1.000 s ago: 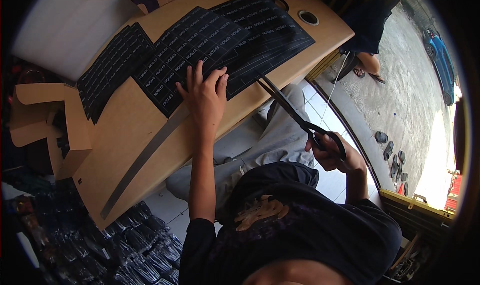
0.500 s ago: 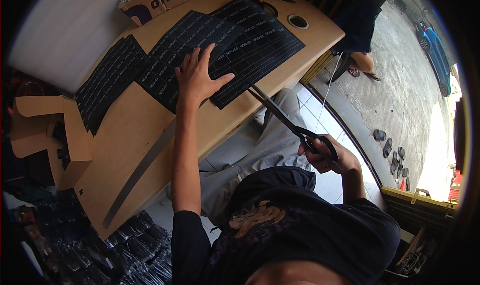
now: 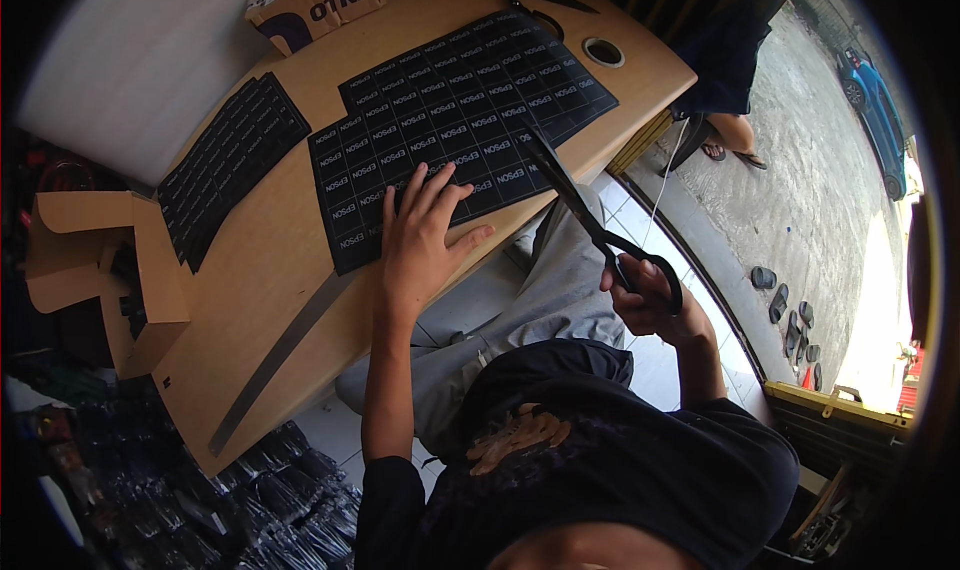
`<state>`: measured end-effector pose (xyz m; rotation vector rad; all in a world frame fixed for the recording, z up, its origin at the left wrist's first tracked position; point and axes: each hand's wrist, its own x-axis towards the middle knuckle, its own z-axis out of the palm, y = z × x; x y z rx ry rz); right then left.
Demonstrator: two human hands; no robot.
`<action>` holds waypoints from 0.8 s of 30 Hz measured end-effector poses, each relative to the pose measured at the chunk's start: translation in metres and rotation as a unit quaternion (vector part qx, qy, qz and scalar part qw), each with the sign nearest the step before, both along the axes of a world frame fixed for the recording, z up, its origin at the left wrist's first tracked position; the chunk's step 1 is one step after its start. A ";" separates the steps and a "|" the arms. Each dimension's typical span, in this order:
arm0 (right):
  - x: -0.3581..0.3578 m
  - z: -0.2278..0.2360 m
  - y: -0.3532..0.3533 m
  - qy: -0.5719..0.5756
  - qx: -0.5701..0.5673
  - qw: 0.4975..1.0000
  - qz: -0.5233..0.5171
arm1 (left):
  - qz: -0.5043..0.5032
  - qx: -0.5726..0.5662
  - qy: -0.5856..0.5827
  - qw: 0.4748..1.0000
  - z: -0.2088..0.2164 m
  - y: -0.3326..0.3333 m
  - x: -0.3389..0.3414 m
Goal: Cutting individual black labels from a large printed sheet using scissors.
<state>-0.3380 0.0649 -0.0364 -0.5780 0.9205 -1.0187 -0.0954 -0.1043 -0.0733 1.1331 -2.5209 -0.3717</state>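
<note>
My left hand [image 3: 422, 242] lies with spread fingers on the near part of a black sheet [image 3: 395, 135] printed with a pale grid and repeated lettering. This sheet lies flat along the desk's near edge and overlaps another black sheet [image 3: 585, 98] of the same kind. In my right hand [image 3: 655, 305], a pair of long black scissors [image 3: 572, 202] is gripped by its handles. Its blades point up and left, with the tip over the sheet's right part. Whether the blades touch the sheet, I cannot tell.
More black printed sheets [image 3: 235, 160] lie at the desk's left, beside an open cardboard box [image 3: 165, 270]. A taped carton [image 3: 315, 10] stands at the back. A narrow dark strip [image 3: 275, 370] runs along the front edge. Another person's foot [image 3: 745, 158] shows at the right.
The sheet under my left hand has turned and now lies flatter, nearer the desk edge. My left hand has come down toward that edge. The scissors' tip has shifted slightly up and right.
</note>
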 end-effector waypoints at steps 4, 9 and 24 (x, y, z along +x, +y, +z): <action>0.013 -0.012 -0.005 0.064 -0.027 0.997 -0.039 | 0.019 0.003 0.012 1.000 0.003 0.026 0.011; 0.031 -0.027 -0.012 0.108 -0.079 0.986 -0.098 | 0.092 -0.013 0.018 0.996 0.000 0.054 0.019; 0.028 -0.044 -0.008 0.271 -0.124 0.954 0.000 | 0.153 0.184 0.284 0.928 -0.003 0.131 0.037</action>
